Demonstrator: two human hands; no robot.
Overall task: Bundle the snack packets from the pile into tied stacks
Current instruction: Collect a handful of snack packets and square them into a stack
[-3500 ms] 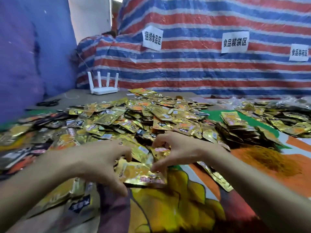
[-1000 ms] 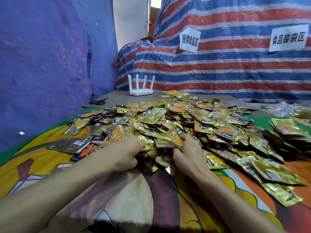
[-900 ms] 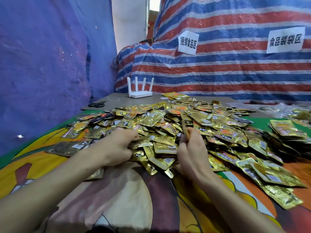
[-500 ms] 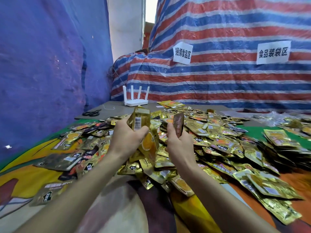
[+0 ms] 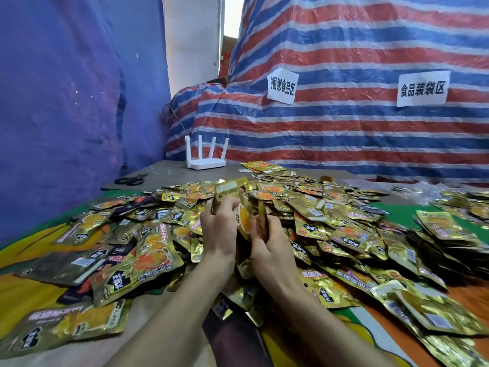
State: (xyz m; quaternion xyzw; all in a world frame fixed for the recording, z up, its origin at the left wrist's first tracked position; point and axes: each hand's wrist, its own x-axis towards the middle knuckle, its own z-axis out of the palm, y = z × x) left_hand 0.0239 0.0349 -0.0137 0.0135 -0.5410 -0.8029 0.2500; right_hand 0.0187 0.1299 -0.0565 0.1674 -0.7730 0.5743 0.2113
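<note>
A wide pile of gold foil snack packets (image 5: 312,207) covers the colourful table cloth (image 5: 29,290). My left hand (image 5: 218,229) grips a small upright bunch of gold packets (image 5: 230,190), lifted above the pile. My right hand (image 5: 270,242) holds another packet (image 5: 262,221) edge-on, close against the left bunch. The two hands almost touch at the middle of the view. A neater heap of packets (image 5: 439,223) lies at the right.
A white router (image 5: 205,156) with several antennas stands at the back of the table. Black scissors (image 5: 131,179) and a bit of white string (image 5: 161,171) lie on the grey board at back left. A blue tarp hangs at the left, a striped tarp with paper signs behind.
My hands rose out of the pile with packets in them and have come closer together. The right hand's packet now stands against the left hand's bunch.
</note>
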